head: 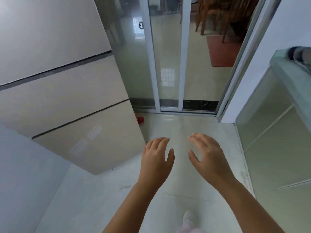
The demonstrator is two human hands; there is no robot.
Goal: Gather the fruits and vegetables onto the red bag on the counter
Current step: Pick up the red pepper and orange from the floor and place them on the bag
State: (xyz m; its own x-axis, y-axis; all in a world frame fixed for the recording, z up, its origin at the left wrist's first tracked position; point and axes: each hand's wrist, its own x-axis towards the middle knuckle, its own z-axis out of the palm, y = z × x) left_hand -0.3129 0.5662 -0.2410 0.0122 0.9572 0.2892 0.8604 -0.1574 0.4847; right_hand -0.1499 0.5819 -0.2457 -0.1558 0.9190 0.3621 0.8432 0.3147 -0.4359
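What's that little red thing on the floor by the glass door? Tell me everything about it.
The red thing is small, rounded and bright red, too blurred to name. It lies on the pale floor, at the bottom corner of the beige cabinet, just before the sliding glass door. The cabinet's edge may hide part of it.

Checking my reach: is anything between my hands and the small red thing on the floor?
Nothing visible does. Only bare floor separates the left hand and right hand from the small red thing beside the beige unit's foot.
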